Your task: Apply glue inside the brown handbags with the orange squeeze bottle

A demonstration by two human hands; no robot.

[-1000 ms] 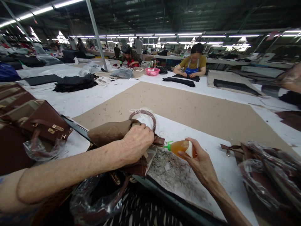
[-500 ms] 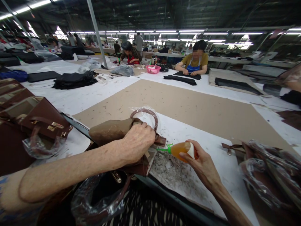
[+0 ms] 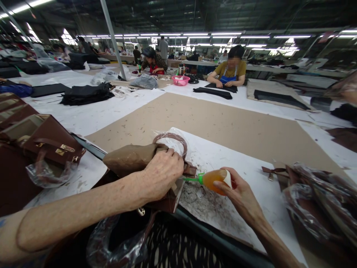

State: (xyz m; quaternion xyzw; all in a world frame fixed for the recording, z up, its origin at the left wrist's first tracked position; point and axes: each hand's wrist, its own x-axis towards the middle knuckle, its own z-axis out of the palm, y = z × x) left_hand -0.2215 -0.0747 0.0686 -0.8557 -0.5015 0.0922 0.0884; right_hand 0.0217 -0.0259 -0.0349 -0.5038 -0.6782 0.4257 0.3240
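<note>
A brown handbag [image 3: 169, 203] lies at the table edge in front of me, its olive lining [image 3: 131, 158] pulled out to the left. My left hand [image 3: 164, 169] is closed on the bag's upper edge, fingers curled over it. A plastic-wrapped handle [image 3: 178, 138] arches beyond that hand; another wrapped handle [image 3: 102, 238] hangs below the edge. In my right hand [image 3: 237, 190] is a squeeze bottle [image 3: 213, 180] of amber liquid, lying nearly level. Its thin green nozzle points left, close to the bag's edge by my left fingers; the tip's exact contact is hidden.
Several brown handbags [image 3: 52, 145] stand at the left, and more with plastic-wrapped handles [image 3: 315, 201] lie at the right. Brown board [image 3: 212, 119] and stained white paper [image 3: 223, 212] cover the table. A pink basin [image 3: 180, 80], black pieces [image 3: 86, 93] and co-workers [image 3: 230, 70] are farther back.
The bottle and its nozzle have shifted very slightly left and down beside the bag. Both hands keep their hold, and the whole view has tilted a little.
</note>
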